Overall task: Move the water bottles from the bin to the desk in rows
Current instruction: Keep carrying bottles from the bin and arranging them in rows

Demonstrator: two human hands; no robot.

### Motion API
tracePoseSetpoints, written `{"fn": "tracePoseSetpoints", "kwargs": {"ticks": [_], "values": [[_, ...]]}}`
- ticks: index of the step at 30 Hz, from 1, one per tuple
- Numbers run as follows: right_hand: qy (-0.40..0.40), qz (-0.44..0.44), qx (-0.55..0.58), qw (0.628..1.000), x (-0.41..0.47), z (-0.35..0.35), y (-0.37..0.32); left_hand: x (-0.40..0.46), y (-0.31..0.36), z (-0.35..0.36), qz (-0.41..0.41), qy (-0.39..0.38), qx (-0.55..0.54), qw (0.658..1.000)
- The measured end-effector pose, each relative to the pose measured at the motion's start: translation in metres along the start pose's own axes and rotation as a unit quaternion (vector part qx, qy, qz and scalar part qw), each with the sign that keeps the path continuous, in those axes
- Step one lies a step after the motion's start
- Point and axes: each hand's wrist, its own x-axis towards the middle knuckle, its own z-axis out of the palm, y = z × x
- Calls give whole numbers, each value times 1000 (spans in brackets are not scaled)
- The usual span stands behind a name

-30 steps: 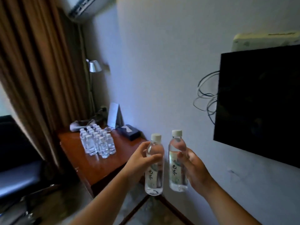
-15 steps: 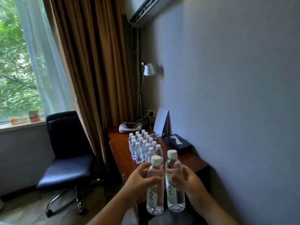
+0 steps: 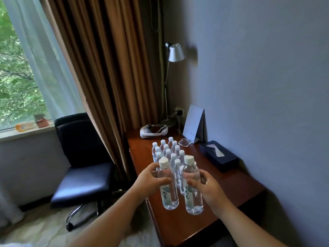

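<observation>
My left hand (image 3: 151, 180) grips a clear water bottle (image 3: 168, 191) with a white cap, upright over the wooden desk (image 3: 231, 189). My right hand (image 3: 206, 186) grips a second clear bottle (image 3: 193, 195), upright beside the first. Both bottles hang just in front of the rows of several bottles (image 3: 169, 152) standing on the desk. Whether the held bottles touch the desk top I cannot tell. The bin is out of view.
A dark tissue box (image 3: 219, 157) lies by the wall. A folded card (image 3: 195, 125), a crumpled clear wrapper (image 3: 186, 142), a white headset (image 3: 154, 131) and a desk lamp (image 3: 175, 52) stand at the desk's far end. A black chair (image 3: 83, 168) sits left of the desk.
The view swung left and came close to the desk. Both hands carried their bottles forward and down, from beyond the desk's near end to over its top, just before the rows.
</observation>
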Motion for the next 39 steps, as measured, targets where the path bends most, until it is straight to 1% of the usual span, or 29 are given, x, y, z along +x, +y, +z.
{"fn": "tracePoseSetpoints", "kwargs": {"ticks": [4, 6, 12, 15, 19, 23, 27, 28, 30, 32, 33, 35, 39], "values": [[-7, 14, -18, 1000, 42, 18, 11, 55, -21, -21, -9, -18, 5, 1000], [12, 23, -28, 999, 65, 30, 17, 85, -29, -31, -3, -38, 27, 999], [154, 53, -35, 986, 107, 74, 64, 160, -76, -57, 48, -118, 101, 987], [218, 79, -76, 970, 116, 94, 78, 187, -100, -63, 64, -156, 131, 977], [290, 112, -129, 942, 123, 117, 89, 217, -115, -61, 73, -237, 174, 953], [362, 159, -119, 911, 125, 131, 114, 233, -126, -45, 103, -313, 232, 915], [382, 205, -91, 897, 131, 129, 149, 244, -139, -22, 158, -357, 337, 857], [382, 211, -84, 896, 134, 128, 156, 247, -142, -18, 171, -358, 361, 844], [378, 219, -74, 896, 141, 124, 165, 256, -147, -11, 220, -326, 415, 821], [376, 217, -69, 898, 147, 119, 171, 264, -149, -8, 283, -279, 482, 781], [378, 215, -64, 898, 148, 117, 174, 267, -148, -6, 306, -268, 506, 761], [382, 216, -61, 897, 148, 115, 178, 271, -142, -3, 333, -269, 530, 732], [378, 222, -25, 899, 153, 130, 182, 286, -122, -6, 373, -282, 553, 690]]}}
